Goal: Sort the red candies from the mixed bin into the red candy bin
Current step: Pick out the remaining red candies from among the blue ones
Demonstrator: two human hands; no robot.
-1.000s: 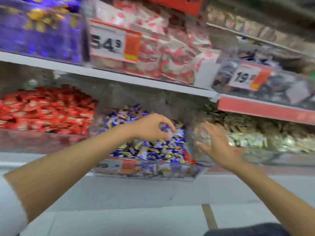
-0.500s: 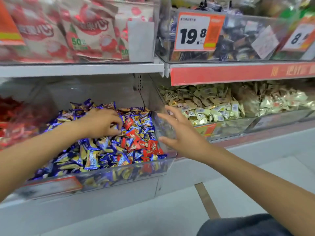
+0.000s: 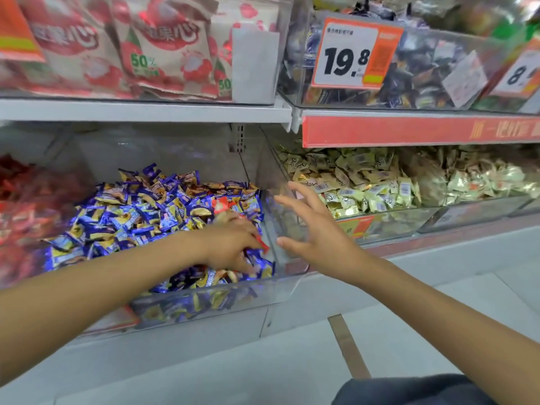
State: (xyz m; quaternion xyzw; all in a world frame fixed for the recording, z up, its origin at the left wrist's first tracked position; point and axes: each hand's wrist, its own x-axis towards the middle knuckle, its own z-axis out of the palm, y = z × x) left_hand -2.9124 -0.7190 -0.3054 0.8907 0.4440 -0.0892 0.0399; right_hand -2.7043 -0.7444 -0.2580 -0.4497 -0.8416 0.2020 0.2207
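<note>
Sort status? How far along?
Early. Done: unclear; the clear red candy bin at left is blurred. In hand: left hand grips red-wrapped candies in the clear mixed bin; right hand hovers open. Left: carrying them over; another red wrapper sits behind the hand.

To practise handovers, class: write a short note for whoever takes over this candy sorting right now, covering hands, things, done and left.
Left hand: in the mixed bin, right front corner, fingers curled round a red candy.
Right hand: open, holding nothing, in the air by that bin's right wall.
Red bin: next bin to the left.
Done: one pick under way.
Left: carry this candy to the red bin. A red wrapper shows in the pile behind the left hand; more may be buried.
</note>
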